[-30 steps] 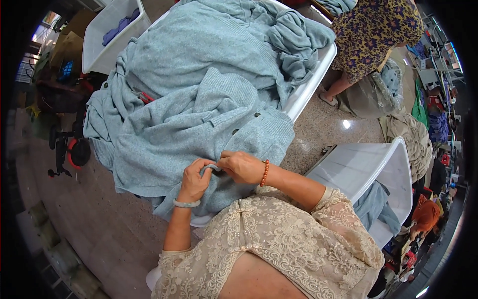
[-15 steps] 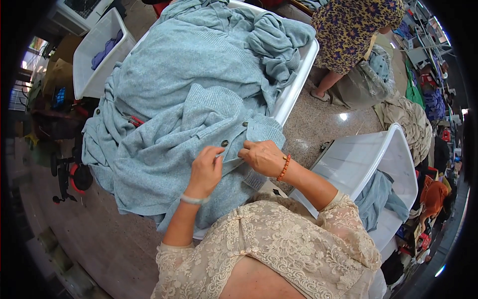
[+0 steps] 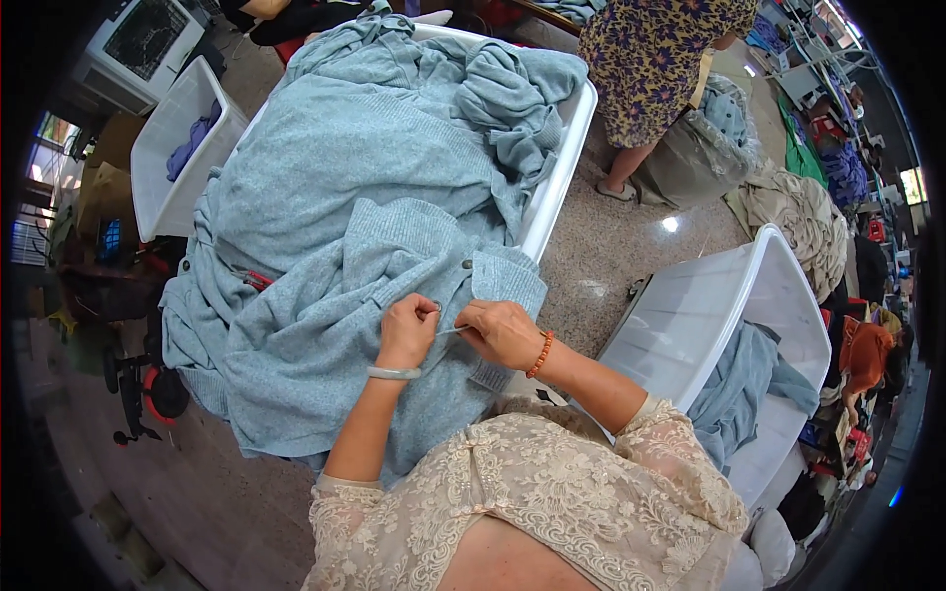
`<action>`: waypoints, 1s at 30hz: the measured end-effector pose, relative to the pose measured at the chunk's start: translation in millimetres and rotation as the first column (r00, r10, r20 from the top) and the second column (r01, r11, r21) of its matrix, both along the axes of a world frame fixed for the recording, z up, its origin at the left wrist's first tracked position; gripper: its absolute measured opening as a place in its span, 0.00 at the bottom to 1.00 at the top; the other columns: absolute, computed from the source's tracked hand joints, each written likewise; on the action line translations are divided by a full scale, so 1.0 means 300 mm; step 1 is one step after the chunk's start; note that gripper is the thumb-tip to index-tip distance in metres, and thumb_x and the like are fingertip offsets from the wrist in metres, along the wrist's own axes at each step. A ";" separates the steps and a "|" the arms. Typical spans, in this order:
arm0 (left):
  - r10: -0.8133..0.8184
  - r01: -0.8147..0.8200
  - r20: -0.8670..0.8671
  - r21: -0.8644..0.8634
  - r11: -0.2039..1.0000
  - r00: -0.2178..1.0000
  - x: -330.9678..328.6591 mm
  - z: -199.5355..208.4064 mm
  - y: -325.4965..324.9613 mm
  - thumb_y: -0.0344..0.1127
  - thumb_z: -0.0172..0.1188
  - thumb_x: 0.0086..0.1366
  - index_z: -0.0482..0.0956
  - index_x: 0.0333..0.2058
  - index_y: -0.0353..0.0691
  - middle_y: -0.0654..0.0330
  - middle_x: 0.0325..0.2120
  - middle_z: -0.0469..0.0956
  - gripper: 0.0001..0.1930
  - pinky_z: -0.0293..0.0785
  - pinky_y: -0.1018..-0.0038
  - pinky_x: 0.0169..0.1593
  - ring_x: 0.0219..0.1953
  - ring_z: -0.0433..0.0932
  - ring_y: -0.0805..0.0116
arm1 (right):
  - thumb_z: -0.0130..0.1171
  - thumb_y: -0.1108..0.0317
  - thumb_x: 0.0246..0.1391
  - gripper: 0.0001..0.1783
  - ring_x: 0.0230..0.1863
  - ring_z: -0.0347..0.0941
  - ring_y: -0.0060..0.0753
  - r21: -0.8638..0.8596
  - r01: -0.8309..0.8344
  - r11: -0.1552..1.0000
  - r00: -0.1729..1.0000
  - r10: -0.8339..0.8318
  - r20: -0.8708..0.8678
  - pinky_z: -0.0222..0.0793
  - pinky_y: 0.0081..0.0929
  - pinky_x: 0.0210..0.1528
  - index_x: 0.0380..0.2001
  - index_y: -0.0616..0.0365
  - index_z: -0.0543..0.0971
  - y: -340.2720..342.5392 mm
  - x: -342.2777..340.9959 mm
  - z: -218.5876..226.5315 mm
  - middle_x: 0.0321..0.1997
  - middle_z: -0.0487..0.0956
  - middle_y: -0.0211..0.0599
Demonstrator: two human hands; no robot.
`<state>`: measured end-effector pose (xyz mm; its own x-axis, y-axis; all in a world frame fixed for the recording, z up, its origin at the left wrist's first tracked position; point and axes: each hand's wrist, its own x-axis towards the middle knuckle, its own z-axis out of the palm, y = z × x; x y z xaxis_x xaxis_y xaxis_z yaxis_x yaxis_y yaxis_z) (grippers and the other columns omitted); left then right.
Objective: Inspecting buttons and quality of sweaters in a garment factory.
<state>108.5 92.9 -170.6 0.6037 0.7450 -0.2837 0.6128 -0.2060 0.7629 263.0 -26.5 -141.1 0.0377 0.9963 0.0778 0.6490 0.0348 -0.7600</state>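
A light blue-grey knitted cardigan [image 3: 325, 335] lies spread over the near side of a heap of similar knitwear. One dark button [image 3: 467, 264] shows on its front band, close to the ribbed edge. My left hand [image 3: 408, 333] is closed in a pinch at the band, by another dark button that its fingertips partly cover. Just to the right, my right hand [image 3: 501, 332] is pinched on a thin pale strand, seemingly a thread, which stretches toward the left hand. Small red-handled snips [image 3: 256, 280] rest in the folds to the left.
A white tub [image 3: 570, 148] holds the heap. At the right, another white tub [image 3: 680, 315] lies tilted with blue-grey knitwear inside. A white bin [image 3: 158, 192] with purple cloth stands far left. Beyond the heap, a person in a flowered dress [image 3: 650, 59] stands beside a clear bag [image 3: 695, 158].
My hands have stayed close together at the button band, the left fingers now closed near a button. A pale strand now shows between them. The whole view has shifted slightly.
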 end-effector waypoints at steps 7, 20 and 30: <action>-0.021 0.021 -0.022 -0.027 0.999 1.000 -0.008 -0.028 0.035 0.37 0.66 0.52 0.79 0.32 0.35 0.55 0.25 0.80 0.12 0.76 0.71 0.35 0.29 0.80 0.65 | 0.55 0.72 0.48 0.06 0.34 0.74 0.52 0.029 -0.039 0.999 0.999 0.040 -0.029 0.70 0.43 0.35 0.31 0.59 0.72 0.011 0.009 -0.020 0.30 0.75 0.47; 0.030 0.037 0.182 -0.351 0.936 0.983 0.012 -0.047 0.024 0.36 0.65 0.53 0.82 0.29 0.33 0.59 0.24 0.81 0.10 0.73 0.76 0.32 0.27 0.77 0.75 | 0.56 0.70 0.48 0.07 0.32 0.75 0.53 -0.045 -0.114 0.993 0.987 0.118 0.112 0.71 0.44 0.33 0.32 0.58 0.72 0.032 0.006 0.001 0.30 0.77 0.46; -0.059 0.181 0.261 -0.476 0.861 0.963 -0.001 0.006 -0.003 0.36 0.62 0.60 0.78 0.40 0.30 0.63 0.33 0.80 0.14 0.72 0.80 0.40 0.36 0.74 0.79 | 0.59 0.69 0.48 0.15 0.33 0.76 0.50 0.015 -0.033 0.999 0.998 0.033 0.054 0.72 0.40 0.35 0.41 0.58 0.73 0.007 0.008 0.006 0.31 0.77 0.48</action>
<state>108.2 91.9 -168.9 0.7727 0.4623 -0.4349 0.4026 0.1728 0.8989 265.3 -24.5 -139.3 0.0002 0.9955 0.0944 0.6875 0.0685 -0.7229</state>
